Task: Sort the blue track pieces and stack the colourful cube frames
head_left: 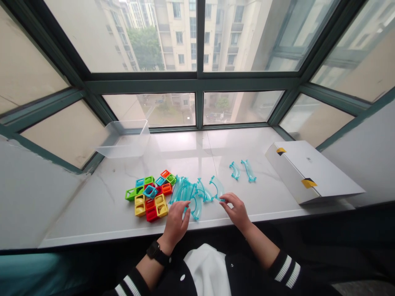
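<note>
Far left on the white marble-veined window sill: clear plastic storage bin, standing close to the dark green window frame

Next along: heap of magnetic building blocks, open square frames in red, yellow, green, blue and orange, lying against each other and just beside the left hand

Left hand: black wristwatch on the wrist, black sleeve with white-striped cuff, fingers curled downward, fingertips at the near edge of a tangled cluster of transparent turquoise curved track pieces; whether clamped on a piece or only touching, impossible to tell

Right hand: well apart from the left, cluster lying between them; fingers loosely together, fingertips at the cluster's right end, on or just beside one piece; grip likewise impossible to tell

Further right, apart from the cluster: shorter curved track piece, then longer curved track piece, just beside each other

Far right: white cardboard box lying at an angle, strips of yellow-and-black tape on its edge

Beyond the glass: pale apartment blocks
</note>
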The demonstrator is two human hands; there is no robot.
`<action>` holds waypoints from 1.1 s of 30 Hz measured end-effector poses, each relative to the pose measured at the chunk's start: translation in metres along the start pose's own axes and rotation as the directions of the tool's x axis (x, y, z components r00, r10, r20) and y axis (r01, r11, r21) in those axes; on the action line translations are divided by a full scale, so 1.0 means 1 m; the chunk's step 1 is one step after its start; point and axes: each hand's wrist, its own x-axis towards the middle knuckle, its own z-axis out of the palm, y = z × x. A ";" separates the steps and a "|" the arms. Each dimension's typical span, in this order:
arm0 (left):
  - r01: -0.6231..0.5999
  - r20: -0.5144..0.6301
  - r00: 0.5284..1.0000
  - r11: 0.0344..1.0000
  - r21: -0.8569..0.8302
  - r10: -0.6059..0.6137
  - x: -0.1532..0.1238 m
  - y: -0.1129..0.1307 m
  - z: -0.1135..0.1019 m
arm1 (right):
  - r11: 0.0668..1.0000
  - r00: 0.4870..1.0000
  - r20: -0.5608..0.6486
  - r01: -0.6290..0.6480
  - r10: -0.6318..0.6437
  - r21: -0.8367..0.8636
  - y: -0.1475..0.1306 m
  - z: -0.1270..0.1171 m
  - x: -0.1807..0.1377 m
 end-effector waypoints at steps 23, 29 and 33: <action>-0.204 -0.027 0.972 0.899 0.386 0.232 -0.025 -0.044 0.029 | 0.885 0.932 -0.317 -0.290 0.175 -0.365 0.106 -0.061 0.081; -0.210 -0.022 0.972 0.901 0.379 0.236 -0.024 -0.042 0.028 | 0.877 0.934 -0.276 -0.320 0.228 -0.359 0.115 -0.052 0.086; -0.208 -0.015 0.973 0.905 0.370 0.229 -0.023 -0.042 0.027 | 0.872 0.933 -0.265 -0.329 0.242 -0.361 0.119 -0.048 0.084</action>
